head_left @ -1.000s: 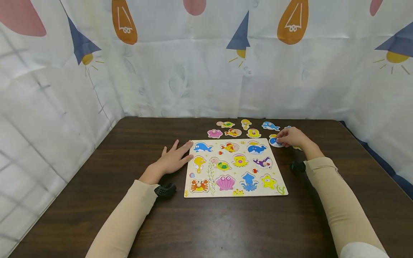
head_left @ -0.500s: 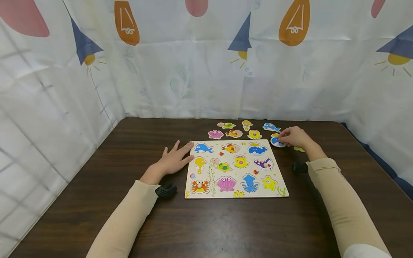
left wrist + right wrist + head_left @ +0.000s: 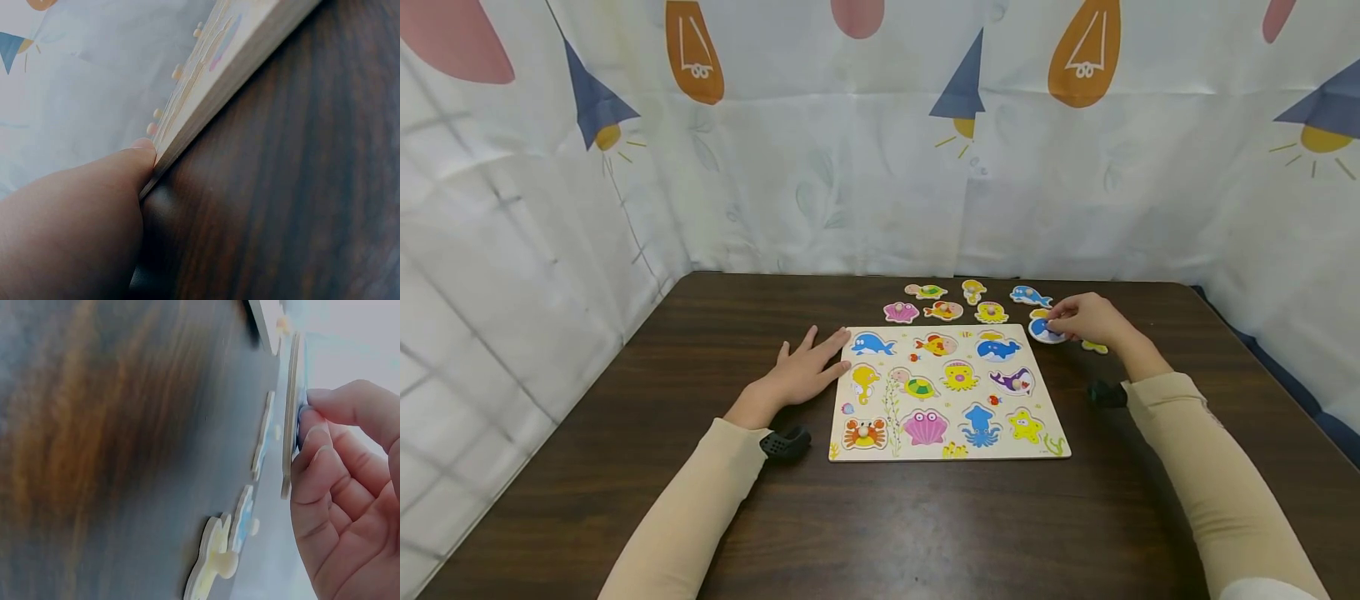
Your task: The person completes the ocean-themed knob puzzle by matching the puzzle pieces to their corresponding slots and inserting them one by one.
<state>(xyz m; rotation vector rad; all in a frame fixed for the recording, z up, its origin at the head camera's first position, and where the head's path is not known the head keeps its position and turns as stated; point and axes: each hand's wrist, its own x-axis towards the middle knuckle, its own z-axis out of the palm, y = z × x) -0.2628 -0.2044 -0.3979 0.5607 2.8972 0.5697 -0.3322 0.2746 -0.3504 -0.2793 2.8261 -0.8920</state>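
Observation:
My right hand [image 3: 1092, 321] pinches a blue whale puzzle piece [image 3: 1042, 330] between thumb and fingers, just off the board's upper right corner. In the right wrist view the whale piece [image 3: 291, 419] is seen edge-on, raised off the table; its knob is hidden by the fingers. The wooden sea-animal puzzle board [image 3: 955, 450] lies flat on the table. My left hand [image 3: 797, 375] rests with fingers spread at the board's left edge, fingertips touching its upper left. A knobbed crab piece [image 3: 865, 433] and a purple orca piece [image 3: 1013, 382] sit in the board.
Behind the board lie a turtle [image 3: 927, 292], seahorse [image 3: 973, 292], shell [image 3: 901, 312], fish [image 3: 943, 310], octopus [image 3: 992, 312] and blue dolphin-like piece [image 3: 1030, 296]. A yellow piece [image 3: 1094, 347] is partly under my right hand. A patterned curtain [image 3: 880, 192] hangs behind the table.
My right wrist and forearm have swung slightly rightward while the fingers keep their pinch on the whale puzzle piece at nearly the same spot. My left hand stays at the board's edge.

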